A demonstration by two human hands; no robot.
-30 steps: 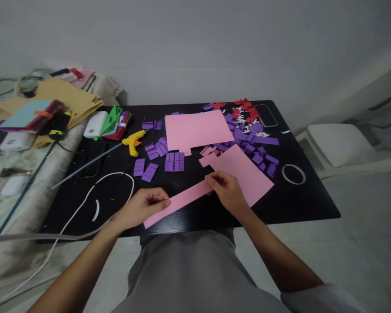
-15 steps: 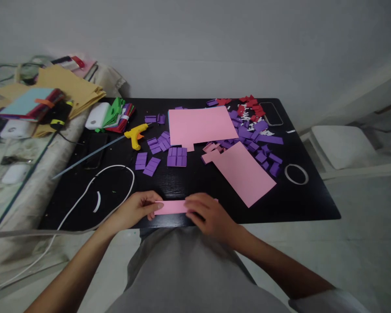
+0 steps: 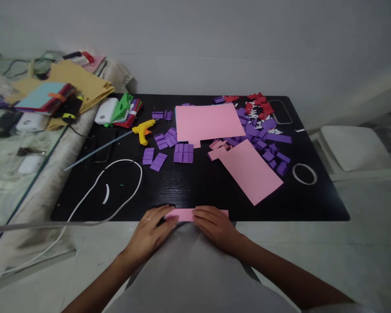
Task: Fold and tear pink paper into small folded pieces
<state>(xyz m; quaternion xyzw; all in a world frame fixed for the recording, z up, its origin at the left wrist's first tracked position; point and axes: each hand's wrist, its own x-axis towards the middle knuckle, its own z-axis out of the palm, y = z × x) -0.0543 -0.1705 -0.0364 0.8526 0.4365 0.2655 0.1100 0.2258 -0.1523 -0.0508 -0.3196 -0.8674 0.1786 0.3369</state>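
A pink paper strip [image 3: 185, 214] lies along the front edge of the black table. My left hand [image 3: 151, 230] has its left end between thumb and fingers, with the fingertips on the strip's far edge. On the right part, the fingers of my right hand [image 3: 217, 229] rest over the strip, and the thumb is hidden. Farther back are a large pink sheet [image 3: 208, 122], a tilted pink sheet [image 3: 251, 171] and a folded purple paper piece [image 3: 183, 153].
A yellow glue gun [image 3: 144, 131] with a long glue stick lies at the left, beyond a looped white cable [image 3: 141, 178]. Many purple paper pieces [image 3: 263, 137] and red scraps [image 3: 260, 104] are heaped at the back right. A tape ring [image 3: 304, 174] sits near the right edge.
Both hands and the pink strip have come nearer to the table's front edge. My left hand now lies flatter over the strip's end. The camera view has shifted slightly.
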